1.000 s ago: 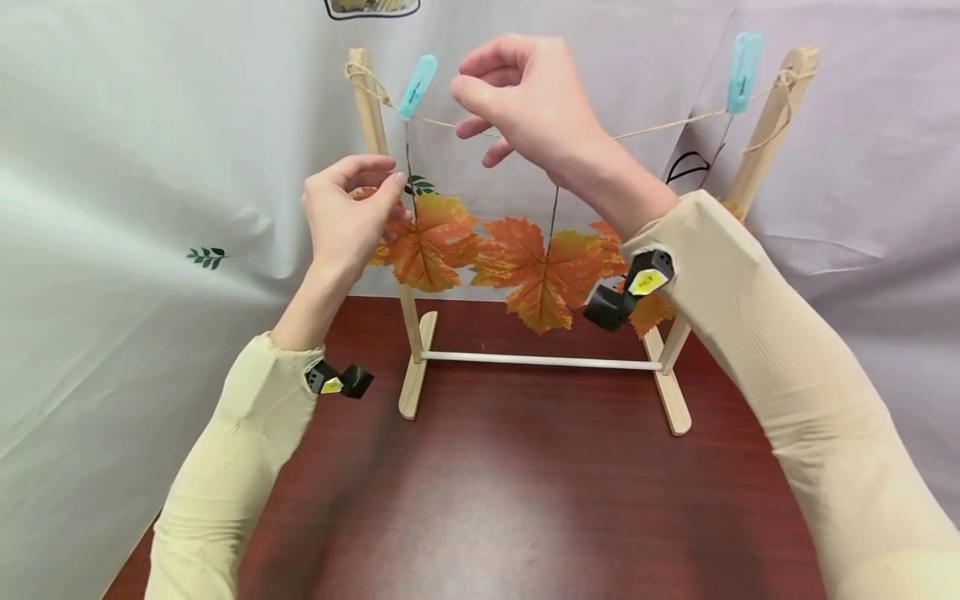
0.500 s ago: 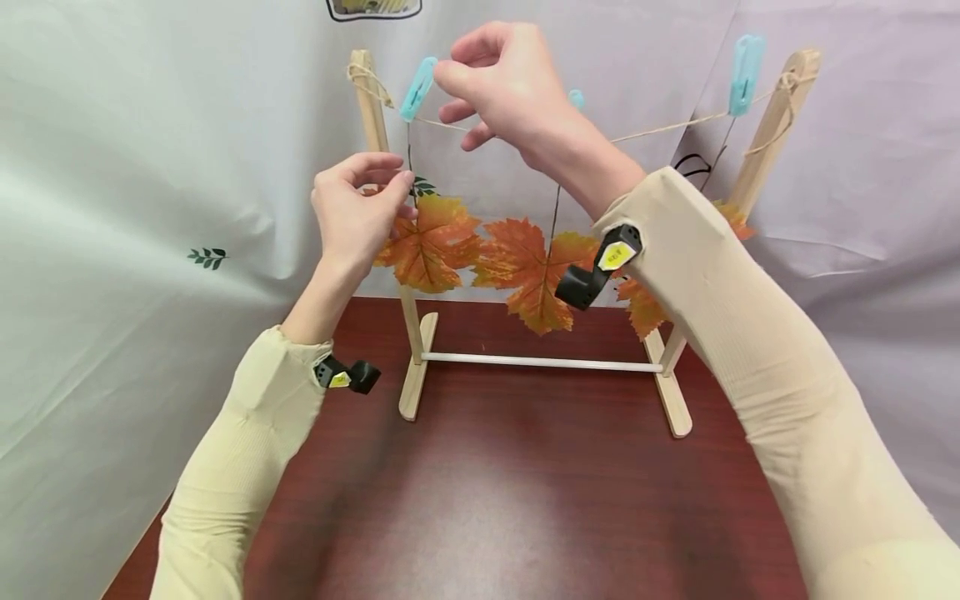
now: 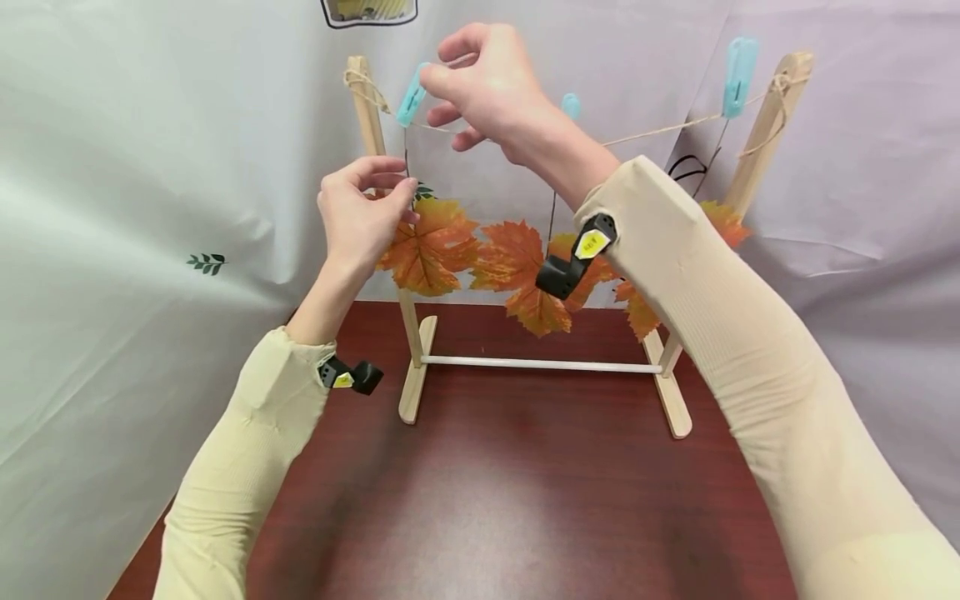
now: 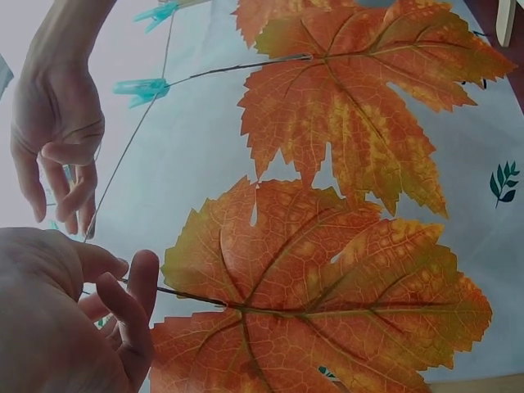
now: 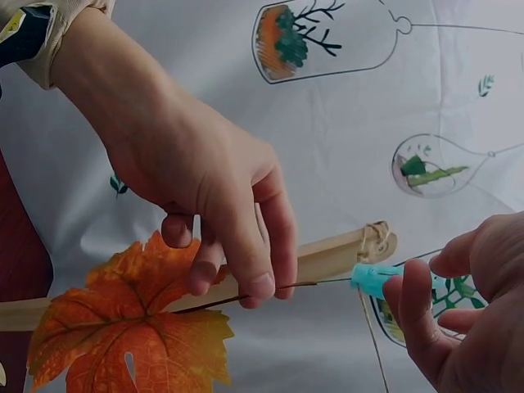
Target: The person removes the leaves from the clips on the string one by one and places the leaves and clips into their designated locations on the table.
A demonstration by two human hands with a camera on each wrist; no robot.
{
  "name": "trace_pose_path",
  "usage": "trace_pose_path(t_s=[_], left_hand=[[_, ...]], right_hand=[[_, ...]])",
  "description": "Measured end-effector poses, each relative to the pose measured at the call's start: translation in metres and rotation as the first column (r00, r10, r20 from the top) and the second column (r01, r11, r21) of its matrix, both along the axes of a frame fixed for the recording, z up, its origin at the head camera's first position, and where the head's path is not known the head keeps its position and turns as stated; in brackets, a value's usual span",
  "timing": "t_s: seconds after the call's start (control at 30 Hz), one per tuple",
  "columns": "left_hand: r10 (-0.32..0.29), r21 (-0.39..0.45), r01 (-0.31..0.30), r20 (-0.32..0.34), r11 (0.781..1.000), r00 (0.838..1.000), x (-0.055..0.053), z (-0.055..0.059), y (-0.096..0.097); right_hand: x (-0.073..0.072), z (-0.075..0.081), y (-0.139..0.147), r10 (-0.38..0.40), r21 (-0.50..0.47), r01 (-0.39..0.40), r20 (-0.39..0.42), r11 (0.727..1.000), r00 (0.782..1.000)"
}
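In the head view, my left hand (image 3: 358, 208) is at the orange maple leaf (image 3: 429, 254) hanging leftmost on the twine. Its thumb and fingertips pinch the thin dark stem (image 5: 209, 304) in the right wrist view. Above, a light blue clothespin (image 3: 412, 98) sits on the twine at the top of that stem. My right hand (image 3: 487, 87) is beside this clothespin, fingers parted around its upper end; the thumb overlaps it in the head view. Whether the fingers touch the clothespin, I cannot tell. The right hand also appears in the left wrist view, fingers hanging loosely.
A wooden stand with a left post (image 3: 367, 104), a right post (image 3: 772, 133) and a white crossbar (image 3: 540, 363) stands on the dark red table (image 3: 480, 500). More leaves, such as the middle leaf (image 3: 536, 275), hang from blue clothespins. A printed cloth (image 3: 187, 150) is behind.
My right hand has moved left to the leftmost clothespin, uncovering the middle clothespin. My left hand has shifted slightly right, staying at the leaf's stem.
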State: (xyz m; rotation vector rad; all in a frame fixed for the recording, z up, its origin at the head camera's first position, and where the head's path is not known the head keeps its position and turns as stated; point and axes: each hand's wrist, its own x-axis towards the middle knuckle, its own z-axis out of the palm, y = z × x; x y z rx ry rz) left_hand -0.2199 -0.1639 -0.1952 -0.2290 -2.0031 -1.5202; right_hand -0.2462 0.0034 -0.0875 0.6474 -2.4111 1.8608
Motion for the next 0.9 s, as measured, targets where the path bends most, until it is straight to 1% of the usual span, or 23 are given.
trace_pose_path(t_s=[0.27,0.37,0.57,0.7,0.9], left_hand=[[0.006,-0.006,-0.006,0.004,1.0,1.0,-0.0021,0.0002,0.0006],[0.006,-0.006,-0.006,0.004,1.0,1.0,-0.0024,0.0001,0.0005],[0.011,-0.027,-0.012,-0.017,1.0,1.0,-0.0036,0.0007,0.0004],[0.014,-0.026,-0.015,-0.021,1.0,1.0,-0.0043,0.0007,0.0003],[0.0,0.013,0.0,-0.021,1.0,1.0,-0.0042,0.002,0.0011]], right_hand=[[-0.0021,0.002,-0.0036,0.004,0.026,-0.004,0.02,1.0,1.0],[-0.0031,0.0037,-0.0052,-0.006,0.033,0.005,0.03,0.999,1.0],[-0.0068,0.0078,-0.0072,-0.034,0.046,0.032,0.035,0.998,0.999],[-0.0088,0.0083,-0.0084,-0.047,0.055,0.045,0.023,0.997,0.999],[-0.0087,0.0057,-0.0082,-0.057,0.069,0.058,-0.018,0.996,0.998]])
